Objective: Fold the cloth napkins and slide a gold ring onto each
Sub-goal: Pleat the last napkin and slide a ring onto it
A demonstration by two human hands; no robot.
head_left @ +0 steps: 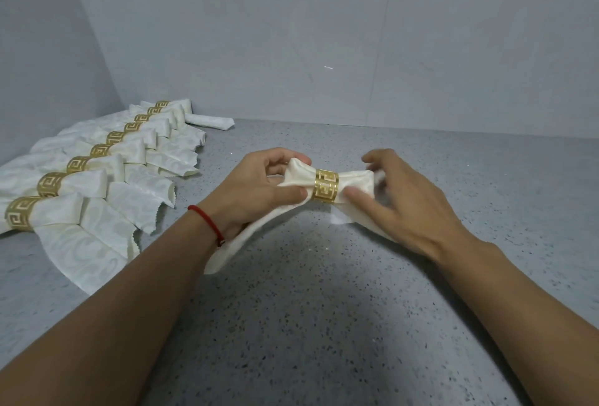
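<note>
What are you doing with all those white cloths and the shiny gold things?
A person is putting napkins into rings. Their left hand and right hand hold a folded white napkin above the grey counter, gripping it on either side of a gold ring that already sits around its middle. To the left lies a row of finished napkins, each wearing its own ring, and one rolled napkin without a ring lies at the far end.

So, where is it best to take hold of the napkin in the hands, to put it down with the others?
Probably at the gold ring, pinching it from above, front and back. The ring cinches the napkin at its narrow waist, so it is the firmest part; both flared ends are loose cloth, and one tail droops below the left hand. The right hand holds the other end.
</note>
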